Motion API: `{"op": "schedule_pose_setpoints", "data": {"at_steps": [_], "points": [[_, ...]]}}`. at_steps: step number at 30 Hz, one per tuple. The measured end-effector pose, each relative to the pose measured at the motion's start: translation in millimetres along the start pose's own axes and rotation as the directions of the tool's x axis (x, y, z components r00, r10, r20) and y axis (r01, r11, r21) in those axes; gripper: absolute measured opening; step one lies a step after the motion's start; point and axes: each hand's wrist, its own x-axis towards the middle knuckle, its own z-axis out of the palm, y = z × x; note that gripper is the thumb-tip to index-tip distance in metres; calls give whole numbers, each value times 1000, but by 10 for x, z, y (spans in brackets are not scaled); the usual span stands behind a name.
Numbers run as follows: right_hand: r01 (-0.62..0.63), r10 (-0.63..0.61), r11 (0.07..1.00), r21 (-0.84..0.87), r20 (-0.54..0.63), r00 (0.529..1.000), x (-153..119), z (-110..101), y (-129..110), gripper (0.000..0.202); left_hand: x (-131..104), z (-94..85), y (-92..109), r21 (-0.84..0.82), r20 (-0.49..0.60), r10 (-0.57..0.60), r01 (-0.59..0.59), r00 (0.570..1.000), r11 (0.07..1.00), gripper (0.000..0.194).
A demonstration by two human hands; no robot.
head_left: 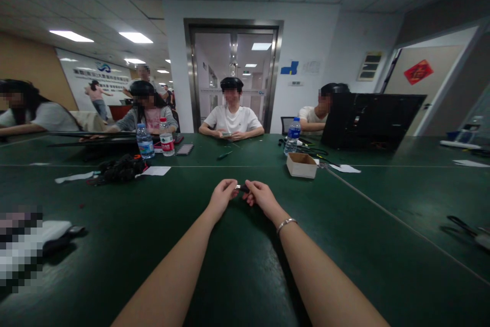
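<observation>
Fingers (231,184) pinched nearly closed on both sides — bare left hand (222,198) has the shiny metal end of a small black-and-silver object (242,189), bare right hand (262,197), silver bangle (285,223) round the wrist, has the dark end. It's mid-scene over the dark green table (237,260), left of and nearer than an open white cardboard box (301,169) — too small to tell what it is
</observation>
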Motion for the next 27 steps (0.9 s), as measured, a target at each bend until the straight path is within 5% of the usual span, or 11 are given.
{"op": "schedule_pose_setpoints", "data": {"at_steps": [3,13,21,27], "points": [[3,-3,1000,-4,-5,1000,-2,2,-2,34,10,9,-7,-21,12,-44,44,999,999,31],[30,-30,999,-18,5,1000,-26,-2,-16,33,-44,-23,66,142,49,72,-79,996,987,19],[37,-37,999,-5,14,999,-1,-3,4,33,-45,23,50,16,68,-58,57,996,998,30],[21,-21,1000,0,13,1000,-10,4,-13,30,-52,-10,45,162,37,82,-87,996,983,23]]}}
